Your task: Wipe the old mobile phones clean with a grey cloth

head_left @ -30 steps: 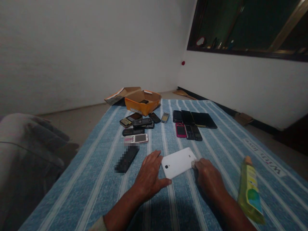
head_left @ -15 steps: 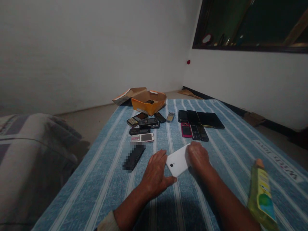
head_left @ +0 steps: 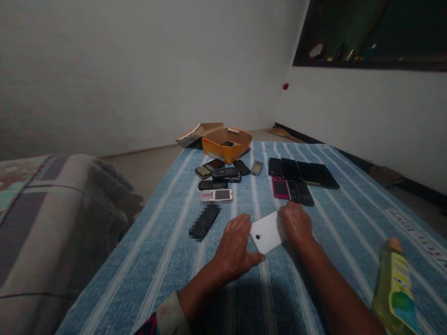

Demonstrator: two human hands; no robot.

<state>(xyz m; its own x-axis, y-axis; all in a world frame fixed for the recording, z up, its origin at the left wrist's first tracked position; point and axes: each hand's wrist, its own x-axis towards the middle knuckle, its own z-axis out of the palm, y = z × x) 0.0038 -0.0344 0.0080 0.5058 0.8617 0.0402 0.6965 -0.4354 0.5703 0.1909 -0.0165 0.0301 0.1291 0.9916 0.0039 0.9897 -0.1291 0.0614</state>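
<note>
While seen from the head camera, lies back-up with its camera lens showing: white phone (head_left: 267, 228), flat on the striped cloth (head_left: 167, 260), roughly midway across and toward the near edge. Pinned on two sides. Left hand (head_left: 237, 246) spread flat against the phone's left side, thumb stretched along its near edge, bracing rather than gripping. Right hand (head_left: 296, 223) curled over the far right end; cannot tell whether anything is pinched under those fingers.

Probably light, thin and rigid, with a smooth plastic back that looks slippery and prone to skating on the fabric. Likely fragile on the hidden glass side, so best held by the long edges, not pressed in the middle.

Beyond, toward the far edge: an orange box (head_left: 226, 144), a loose cluster of small keypad phones (head_left: 216, 179) and a neat row of dark phones (head_left: 300, 174). A black phone (head_left: 204, 222) lying just left of the left hand. At the near right corner, a yellow-green bottle (head_left: 394, 288).

Compared with a second ago: right hand shifted from the phone's near right corner up over its far end, covering more of it; small whitish scrap under the fingertips no longer visible; left hand much as before; view swung leftward.
</note>
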